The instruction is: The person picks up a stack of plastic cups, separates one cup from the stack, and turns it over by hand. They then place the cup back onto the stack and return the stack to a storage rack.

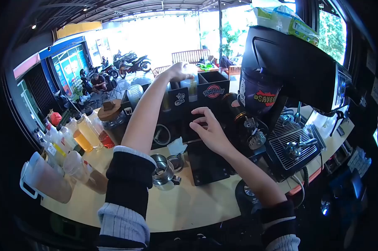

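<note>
My left hand [179,72] reaches out over a black divided box [180,109]. Its fingers are closed around the upper part of a clear plastic cup [192,90] that stands at the box; the fingertips are partly lost in glare. Another group of clear cups [134,94] sits to the left in the same box. Above the counter, in front of the box, my right hand [208,129] hangs with bent fingers apart and nothing in them. Below it lies a flat black scale [206,163]. A steel pitcher [161,168] stands to the scale's left.
An espresso machine with a metal drip tray [295,146] fills the right side. A coffee grinder [260,90] stands beside it. Several syrup bottles [88,130] and a lidded plastic jug [47,178] line the left. A white cloth [177,146] lies near the pitcher. A person [99,82] sits outside.
</note>
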{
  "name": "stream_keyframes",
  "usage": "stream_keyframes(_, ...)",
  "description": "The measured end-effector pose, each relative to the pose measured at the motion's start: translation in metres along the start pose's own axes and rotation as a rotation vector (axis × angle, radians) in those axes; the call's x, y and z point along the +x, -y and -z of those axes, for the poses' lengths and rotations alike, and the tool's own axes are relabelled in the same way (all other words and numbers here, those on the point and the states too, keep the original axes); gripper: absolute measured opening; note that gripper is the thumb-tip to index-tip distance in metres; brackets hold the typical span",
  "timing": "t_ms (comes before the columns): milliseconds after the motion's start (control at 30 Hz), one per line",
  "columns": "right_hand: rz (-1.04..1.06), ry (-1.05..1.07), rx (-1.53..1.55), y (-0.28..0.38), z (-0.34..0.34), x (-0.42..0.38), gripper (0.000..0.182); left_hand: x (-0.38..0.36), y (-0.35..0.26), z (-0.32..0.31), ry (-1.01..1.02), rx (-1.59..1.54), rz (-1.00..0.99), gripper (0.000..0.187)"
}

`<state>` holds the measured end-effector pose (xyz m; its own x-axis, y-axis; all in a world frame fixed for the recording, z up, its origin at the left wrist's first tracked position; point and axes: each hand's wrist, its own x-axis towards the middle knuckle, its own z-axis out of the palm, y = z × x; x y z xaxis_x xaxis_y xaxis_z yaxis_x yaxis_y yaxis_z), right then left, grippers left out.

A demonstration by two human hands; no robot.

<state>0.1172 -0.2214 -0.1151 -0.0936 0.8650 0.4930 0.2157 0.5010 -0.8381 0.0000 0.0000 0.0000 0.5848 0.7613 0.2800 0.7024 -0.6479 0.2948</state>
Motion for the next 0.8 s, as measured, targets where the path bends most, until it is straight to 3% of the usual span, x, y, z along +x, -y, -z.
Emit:
stream_keyframes(67,0.03,-0.016,-0.006,0.002,-0.002,-0.001,0.033,-0.011,-0.005,-0.002,0.115,0.047,0.023,0.082)
stream_keyframes(233,0.042,0.005,0.005,-0.003,0.001,0.001,0.033,-0.004,0.002,-0.02,0.073,0.027,0.064,0.082)
stream_keyframes(433,0.028,0.03,0.036,-0.002,-0.007,-0.006,0.032,-0.017,-0.009,-0.019,0.165,-0.015,0.08,0.084)
stream_keyframes(533,0.038,0.034,0.013,0.001,-0.004,-0.008,0.032,-0.019,-0.007,-0.027,0.094,0.084,0.06,0.079)
stream_keyframes(600,0.051,0.039,0.012,0.003,-0.003,-0.007,0.032,-0.03,-0.009,-0.037,-0.318,0.175,-0.071,0.063)
stream_keyframes(633,0.049,0.04,0.009,0.003,-0.002,-0.007,0.032,-0.036,-0.013,-0.034,-0.324,0.181,-0.069,0.063)
stream_keyframes(700,0.053,0.046,0.007,0.001,-0.004,-0.007,0.032,-0.046,-0.021,-0.029,-0.102,0.276,-0.032,0.049)
stream_keyframes(800,0.048,0.062,0.012,-0.002,-0.009,-0.008,0.032,-0.059,-0.03,-0.028,-0.105,0.321,-0.028,0.045)
